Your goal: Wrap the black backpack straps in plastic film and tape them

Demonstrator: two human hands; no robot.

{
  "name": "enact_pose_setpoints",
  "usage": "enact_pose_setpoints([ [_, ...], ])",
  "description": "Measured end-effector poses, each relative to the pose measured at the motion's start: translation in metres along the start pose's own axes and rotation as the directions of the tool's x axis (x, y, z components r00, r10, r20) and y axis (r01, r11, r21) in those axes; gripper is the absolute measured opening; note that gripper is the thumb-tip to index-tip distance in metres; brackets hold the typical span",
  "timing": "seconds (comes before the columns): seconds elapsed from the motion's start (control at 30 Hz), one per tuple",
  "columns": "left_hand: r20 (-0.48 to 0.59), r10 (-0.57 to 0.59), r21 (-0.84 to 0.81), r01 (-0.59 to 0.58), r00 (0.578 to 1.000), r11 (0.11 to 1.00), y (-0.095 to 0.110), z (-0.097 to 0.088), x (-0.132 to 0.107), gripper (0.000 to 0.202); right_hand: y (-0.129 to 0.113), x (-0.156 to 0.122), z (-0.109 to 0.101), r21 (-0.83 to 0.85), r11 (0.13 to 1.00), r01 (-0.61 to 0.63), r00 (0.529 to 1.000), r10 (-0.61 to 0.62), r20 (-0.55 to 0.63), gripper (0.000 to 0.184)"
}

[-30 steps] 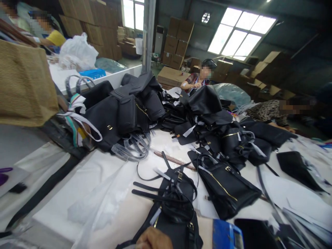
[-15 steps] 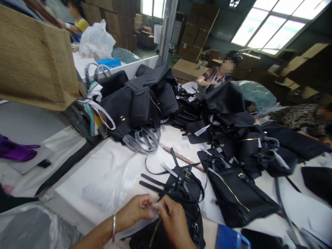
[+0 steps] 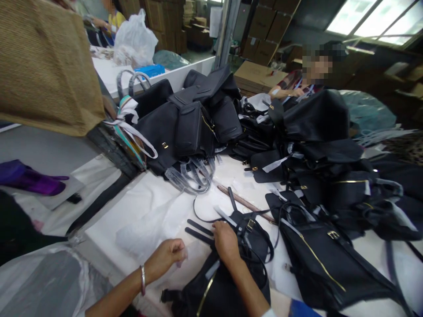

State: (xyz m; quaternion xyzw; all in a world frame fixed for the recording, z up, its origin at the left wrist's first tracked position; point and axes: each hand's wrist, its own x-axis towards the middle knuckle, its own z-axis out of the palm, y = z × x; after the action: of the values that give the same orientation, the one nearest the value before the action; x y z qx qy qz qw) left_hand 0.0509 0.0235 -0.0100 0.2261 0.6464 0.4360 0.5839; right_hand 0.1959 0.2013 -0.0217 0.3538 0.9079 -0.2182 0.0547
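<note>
A black backpack point(image 3: 234, 281) with a gold zip and thin straps lies on the table in front of me. My right hand point(image 3: 226, 242) is over its upper part, with fingers curled at a black strap point(image 3: 200, 229); the fingertips are partly hidden. To the left of the bag, my left hand point(image 3: 167, 259) is closed in a pinch, a faint bit of clear plastic film point(image 3: 184, 254) showing at its fingertips. A gold buckle point(image 3: 250, 225) sits beyond my right hand.
Another black backpack point(image 3: 317, 259) lies to the right. Piles of black bags point(image 3: 194, 127) fill the table's far side. Clear plastic sheeting point(image 3: 142, 233) lies to the left, and a brown strap point(image 3: 243, 200) beyond. A co-worker point(image 3: 291, 88) sits across the table.
My hands have come apart. The right one has moved up and forward to the backpack's straps, while the left has drawn away leftward. The view has shifted slightly.
</note>
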Motion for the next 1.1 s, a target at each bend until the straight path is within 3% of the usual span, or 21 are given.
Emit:
enact_pose_setpoints([
  [0.1, -0.024, 0.009, 0.052, -0.008, 1.000, 0.999, 0.004, -0.006, -0.001, 0.019, 0.004, 0.012, 0.015, -0.031, 0.999, 0.014, 0.998, -0.012, 0.061, 0.012],
  [0.2, -0.041, 0.030, 0.102, -0.026, 0.999, 0.994, 0.008, -0.010, -0.001, 0.020, 0.004, 0.011, 0.017, -0.028, 0.999, 0.029, 0.996, -0.026, 0.090, 0.014],
  [0.3, -0.050, 0.061, 0.155, -0.052, 0.997, 0.987, 0.011, -0.014, -0.002, 0.020, 0.007, 0.001, -0.002, 0.038, 0.997, 0.065, 0.995, -0.068, 0.080, 0.021],
  [0.47, -0.083, 0.125, 0.254, -0.100, 0.989, 0.962, 0.018, -0.018, -0.002, 0.024, 0.015, -0.035, -0.053, 0.408, 0.907, 0.105, 0.994, -0.101, -0.032, 0.030],
  [0.6, -0.095, 0.154, 0.272, -0.123, 0.984, 0.954, 0.028, -0.018, -0.005, 0.024, 0.013, -0.063, -0.081, 0.512, 0.855, 0.081, 0.994, -0.105, 0.018, 0.035],
  [0.77, -0.094, 0.173, 0.289, -0.139, 0.981, 0.947, 0.037, -0.016, -0.013, 0.023, 0.010, -0.079, -0.087, 0.527, 0.846, 0.077, 0.991, -0.124, 0.055, 0.034],
  [1.1, -0.079, 0.200, 0.284, -0.170, 0.977, 0.944, 0.035, -0.021, -0.020, 0.023, 0.006, -0.088, -0.093, 0.518, 0.853, 0.060, 0.995, -0.095, 0.041, 0.033],
])
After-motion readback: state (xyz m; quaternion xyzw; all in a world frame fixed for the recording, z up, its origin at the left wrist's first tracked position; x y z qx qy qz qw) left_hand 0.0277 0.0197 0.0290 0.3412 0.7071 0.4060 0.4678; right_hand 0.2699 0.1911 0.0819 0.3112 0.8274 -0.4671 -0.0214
